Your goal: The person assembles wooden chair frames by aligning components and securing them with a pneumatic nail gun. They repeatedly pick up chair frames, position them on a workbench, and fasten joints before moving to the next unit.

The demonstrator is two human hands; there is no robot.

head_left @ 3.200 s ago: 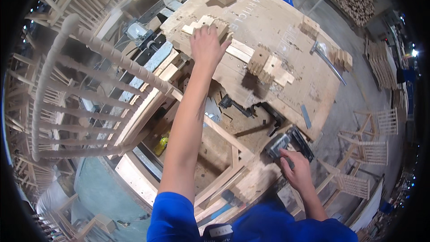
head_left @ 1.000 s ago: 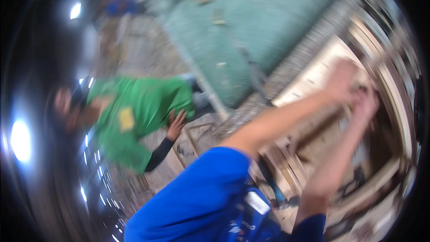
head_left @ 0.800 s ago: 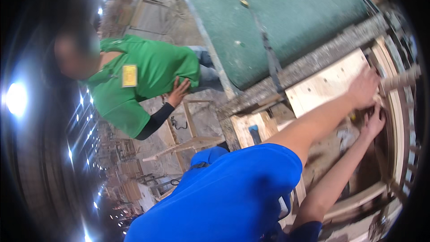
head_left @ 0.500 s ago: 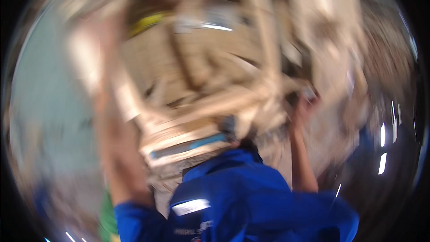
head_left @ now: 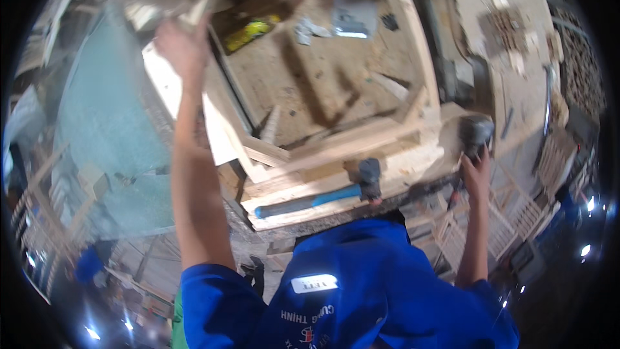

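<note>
A pale wooden frame (head_left: 423, 58) lies on the bench around an open middle. My left hand (head_left: 184, 48) is closed over its left side near the far corner, its fingers somewhat blurred. At the bench's near right corner, my right hand (head_left: 476, 169) is closed on a dark, rounded tool (head_left: 476, 132) whose exact kind I cannot make out. Between my hands, a hammer (head_left: 323, 195) with a blue and dark handle rests on the near wooden board, its head to the right.
Inside the frame lie a yellow packet (head_left: 252, 31), a clear plastic bag (head_left: 354, 16) and wood scraps. A greenish sheet-like surface (head_left: 110, 136) spreads to the left. Pale boards (head_left: 523, 84) stand on the right, with slatted wooden pieces (head_left: 516, 210) below. Stacked wood (head_left: 584, 71) fills the far right.
The view has steadied from heavy blur and shifted. The right hand now appears farther right and lower, at the dark tool; the left hand stays at the frame's left side.
</note>
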